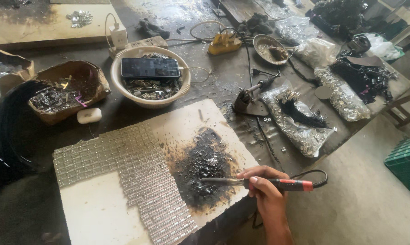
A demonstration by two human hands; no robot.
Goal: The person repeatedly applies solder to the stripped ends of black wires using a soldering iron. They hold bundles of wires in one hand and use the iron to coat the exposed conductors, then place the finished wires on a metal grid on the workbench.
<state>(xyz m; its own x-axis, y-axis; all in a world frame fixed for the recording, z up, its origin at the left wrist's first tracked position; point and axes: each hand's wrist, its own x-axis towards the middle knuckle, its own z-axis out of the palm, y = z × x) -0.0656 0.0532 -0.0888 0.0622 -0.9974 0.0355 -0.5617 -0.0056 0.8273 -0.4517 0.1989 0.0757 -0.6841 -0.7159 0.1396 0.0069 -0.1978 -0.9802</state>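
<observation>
My right hand (266,188) grips a soldering iron (277,183) with a red and black handle. Its metal tip rests on the burnt black patch (202,168) of a pale board (100,213) at the table's front edge. A panel of small silvery parts in rows (137,168) lies on the board to the left of the patch. My left hand is out of view.
A cream bowl (123,88) of metal parts with a phone (150,68) on top stands behind the board. A cardboard tray (68,88), a soldering-iron stand (248,102), plastic bags of parts (300,120), a power strip (141,44) and a green crate (407,161) surround it.
</observation>
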